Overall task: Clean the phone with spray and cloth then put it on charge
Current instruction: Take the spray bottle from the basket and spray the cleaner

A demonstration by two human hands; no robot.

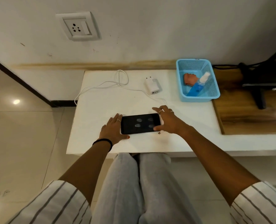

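Your left hand [112,129] and right hand [167,121], both open, touch the ends of the phone [140,123] lying flat on the counter [101,107]. The basket [214,92] sits at 2 o'clock from it.

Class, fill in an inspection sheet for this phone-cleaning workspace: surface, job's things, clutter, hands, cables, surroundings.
Surface: white table top, bare around the phone.
Job's things: phone flat, screen up, fingerprint smudges; spray bottle and orange cloth in the blue basket; white charger lying unplugged.
Clutter: small dark speck beside the phone.
Hands: left hand and right hand at the phone's two ends, fingers open.
Cables: white cable loosely looped, not in the charger.
Surroundings: wall socket; wooden top with a black stand; tiled floor.
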